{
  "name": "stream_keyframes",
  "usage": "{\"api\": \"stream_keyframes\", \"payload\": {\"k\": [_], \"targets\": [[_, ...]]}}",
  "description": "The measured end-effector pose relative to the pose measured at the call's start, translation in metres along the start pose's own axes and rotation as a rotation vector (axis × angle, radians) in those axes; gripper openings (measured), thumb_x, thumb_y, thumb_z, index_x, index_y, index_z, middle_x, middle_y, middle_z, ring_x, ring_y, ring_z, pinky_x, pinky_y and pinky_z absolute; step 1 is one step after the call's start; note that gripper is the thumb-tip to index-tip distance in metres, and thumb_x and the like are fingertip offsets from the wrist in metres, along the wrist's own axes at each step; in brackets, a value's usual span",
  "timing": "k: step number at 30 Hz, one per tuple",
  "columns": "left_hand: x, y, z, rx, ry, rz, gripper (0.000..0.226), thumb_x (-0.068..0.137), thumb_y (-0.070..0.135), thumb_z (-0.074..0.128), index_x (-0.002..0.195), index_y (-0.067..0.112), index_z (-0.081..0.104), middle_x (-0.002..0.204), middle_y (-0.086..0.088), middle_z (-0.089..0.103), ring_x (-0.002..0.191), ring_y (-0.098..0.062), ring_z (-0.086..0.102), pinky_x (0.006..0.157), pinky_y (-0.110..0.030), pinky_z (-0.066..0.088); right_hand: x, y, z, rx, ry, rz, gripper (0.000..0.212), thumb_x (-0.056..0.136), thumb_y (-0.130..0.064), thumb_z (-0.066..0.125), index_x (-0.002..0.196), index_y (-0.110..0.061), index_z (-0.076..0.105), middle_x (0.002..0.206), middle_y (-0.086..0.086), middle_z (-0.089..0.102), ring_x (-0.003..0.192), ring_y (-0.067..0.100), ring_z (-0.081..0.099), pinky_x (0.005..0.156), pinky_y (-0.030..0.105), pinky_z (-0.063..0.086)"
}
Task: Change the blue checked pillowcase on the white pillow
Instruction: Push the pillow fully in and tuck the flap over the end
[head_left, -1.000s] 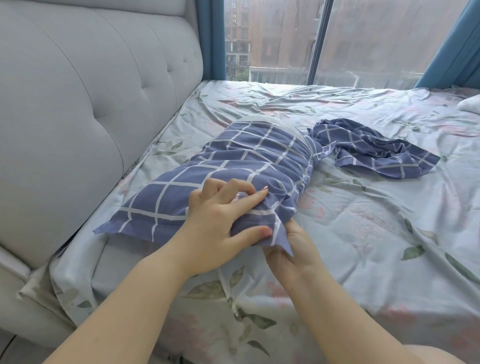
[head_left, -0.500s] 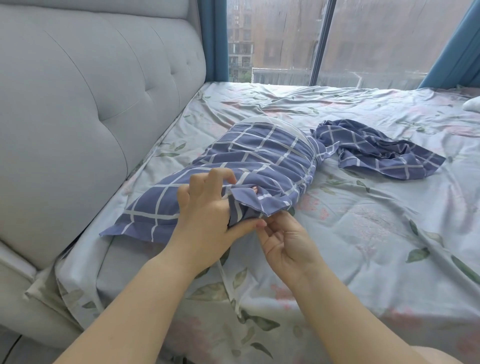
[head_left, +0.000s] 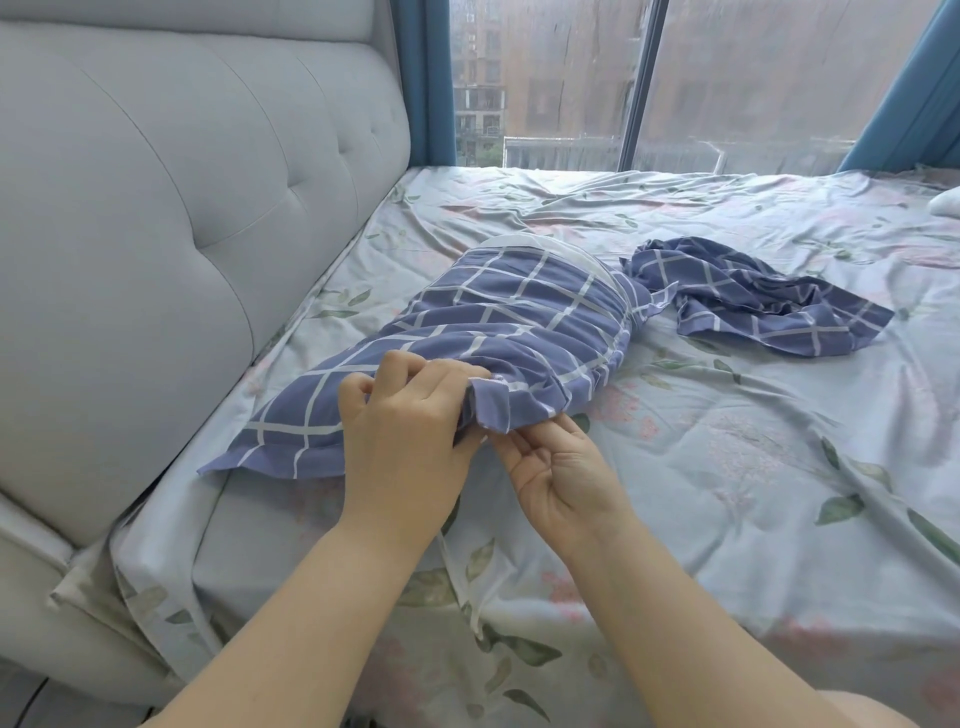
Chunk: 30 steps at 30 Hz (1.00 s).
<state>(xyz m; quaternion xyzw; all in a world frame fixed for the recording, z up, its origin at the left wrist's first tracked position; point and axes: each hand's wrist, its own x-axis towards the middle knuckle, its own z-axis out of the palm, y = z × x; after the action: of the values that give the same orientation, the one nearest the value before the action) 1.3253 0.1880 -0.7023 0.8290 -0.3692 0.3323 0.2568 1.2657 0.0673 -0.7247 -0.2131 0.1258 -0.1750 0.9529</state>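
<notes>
The work surface is a bed (head_left: 727, 467) with a leaf-print sheet. A grey tufted headboard (head_left: 156, 234) stands to the left and a window (head_left: 545, 78) at the far side.

The blue checked pillowcase (head_left: 509, 312) lies diagonally near the headboard. It is gathered in folds over the white pillow (head_left: 524, 241), whose far end shows bare. A second checked pillowcase (head_left: 769, 301) lies crumpled, far right.

Hand state:
- The left hand (head_left: 405, 426) is curled, gripping bunched fabric at the near right corner.
- The right hand (head_left: 561, 473) is palm up, with its fingertips at the hem of the loose flap. Whether it pinches the hem cannot be told.

Whether the case is going on or coming off cannot be determined here.

Recommended procedure, as a judgement:
1. Secure the corner with both hands before pulling.
2. Pull along the length of the pillow, not across it.
3. Work the gathered folds evenly. An uneven pull is likely to twist the case or jam the pillow.
</notes>
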Motion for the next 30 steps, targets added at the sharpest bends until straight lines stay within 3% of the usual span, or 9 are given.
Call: {"api": "stream_keyframes", "payload": {"k": [4,8,13,18,20,23,25,27,30], "targets": [[0.003,-0.001,-0.002,-0.03,0.052,-0.041,0.014,0.081,0.029,0.055,0.082,0.027,0.069,0.077,0.014,0.066,0.082,-0.02,0.055,0.075,-0.034,0.024,0.0,0.0,-0.001,-0.047,-0.003,-0.032,0.032,0.09,0.009,0.054,0.122,0.008,0.058,0.109,0.023,0.069,0.094,0.029,0.072,0.078,0.034,0.061],[0.005,0.0,0.002,-0.102,0.069,-0.046,0.011,0.079,0.029,0.06,0.07,0.026,0.066,0.063,0.013,0.058,0.074,-0.02,0.054,0.073,-0.035,0.025,0.003,-0.002,-0.006,-0.113,0.058,-0.072,0.018,0.089,0.004,0.058,0.105,0.003,0.065,0.099,0.019,0.072,0.086,0.026,0.073,0.075,0.033,0.061],[0.003,0.001,0.004,-0.122,0.066,-0.039,0.013,0.074,0.022,0.075,0.065,0.025,0.066,0.06,0.014,0.055,0.071,-0.019,0.053,0.073,-0.035,0.026,0.01,-0.005,-0.011,-0.195,0.113,-0.078,0.014,0.093,0.008,0.054,0.1,0.001,0.064,0.087,0.015,0.073,0.076,0.022,0.073,0.066,0.029,0.06],[0.001,0.005,0.006,-0.129,0.05,-0.039,0.012,0.068,0.015,0.071,0.071,0.026,0.069,0.065,0.015,0.06,0.074,-0.018,0.053,0.074,-0.032,0.022,0.017,-0.008,-0.013,-0.268,0.213,-0.075,0.017,0.093,0.014,0.049,0.096,0.002,0.061,0.084,0.016,0.07,0.067,0.02,0.071,0.061,0.03,0.06],[0.0,0.007,0.008,-0.109,0.021,-0.019,0.022,0.064,0.009,0.07,0.077,0.026,0.07,0.069,0.015,0.064,0.076,-0.019,0.056,0.075,-0.032,0.023,0.021,-0.006,-0.016,-0.242,0.255,-0.088,0.019,0.094,0.014,0.046,0.106,0.005,0.059,0.099,0.023,0.066,0.08,0.027,0.07,0.075,0.038,0.061],[-0.003,0.009,0.012,-0.072,-0.037,0.005,0.032,0.067,0.006,0.069,0.09,0.029,0.072,0.083,0.016,0.07,0.081,-0.02,0.059,0.078,-0.033,0.023,0.024,-0.001,-0.015,-0.157,0.252,-0.065,0.033,0.097,0.01,0.042,0.128,0.011,0.052,0.126,0.033,0.058,0.117,0.047,0.058,0.102,0.056,0.046],[-0.004,0.007,0.013,-0.055,-0.052,0.009,0.029,0.073,0.016,0.075,0.099,0.03,0.073,0.093,0.016,0.072,0.089,-0.018,0.06,0.081,-0.034,0.025,0.024,0.001,-0.01,-0.108,0.244,-0.041,0.036,0.099,0.007,0.041,0.134,0.009,0.049,0.13,0.033,0.056,0.124,0.046,0.053,0.096,0.05,0.052],[-0.005,0.005,0.013,-0.019,-0.054,-0.005,0.029,0.078,0.03,0.078,0.106,0.031,0.072,0.102,0.018,0.072,0.096,-0.017,0.059,0.084,-0.036,0.028,0.025,0.0,-0.009,-0.07,0.217,-0.027,0.036,0.099,0.005,0.042,0.134,0.01,0.048,0.13,0.031,0.057,0.121,0.042,0.057,0.079,0.038,0.061],[-0.005,0.003,0.013,0.058,-0.044,-0.048,0.033,0.081,0.035,0.072,0.114,0.033,0.07,0.11,0.02,0.07,0.102,-0.017,0.057,0.085,-0.038,0.03,0.023,-0.004,-0.008,-0.069,0.149,-0.01,0.029,0.098,0.009,0.043,0.125,0.01,0.055,0.11,0.024,0.067,0.089,0.029,0.072,0.062,0.029,0.06]]}}
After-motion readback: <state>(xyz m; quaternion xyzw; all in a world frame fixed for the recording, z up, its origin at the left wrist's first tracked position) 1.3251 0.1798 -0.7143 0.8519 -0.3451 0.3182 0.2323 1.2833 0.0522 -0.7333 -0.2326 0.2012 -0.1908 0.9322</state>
